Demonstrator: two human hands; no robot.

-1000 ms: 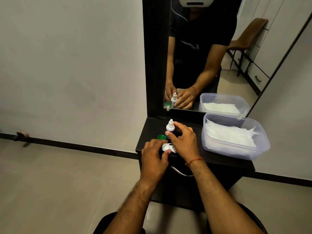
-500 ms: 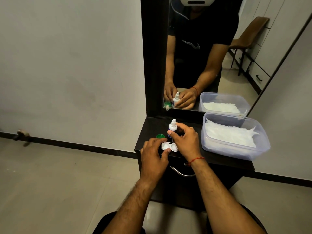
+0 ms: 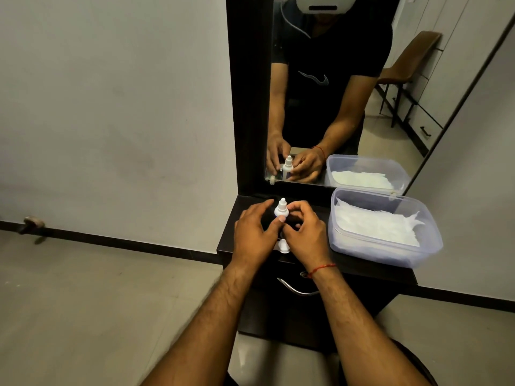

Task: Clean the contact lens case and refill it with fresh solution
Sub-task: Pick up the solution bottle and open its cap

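A small solution bottle [image 3: 281, 208] with a white dropper cap stands upright on the dark vanity top [image 3: 362, 267]. My left hand [image 3: 255, 235] reaches in from the left, its thumb pressed on the bottle just under the cap. My right hand [image 3: 305, 232] curls around the bottle from the right. The bottle's dark body is mostly hidden by my fingers. Below my hands, near the front edge, a bit of the white contact lens case [image 3: 283, 245] shows between my wrists. The green lid is hidden.
A clear plastic tub [image 3: 430, 242] holding white tissues sits on the right of the vanity top. A mirror [image 3: 334, 107] stands right behind the bottle. A metal drawer handle [image 3: 298, 289] is below the front edge.
My left hand has left the lens case and moved up and forward to the bottle. It now covers the green lid. My right hand has stayed on the bottle.
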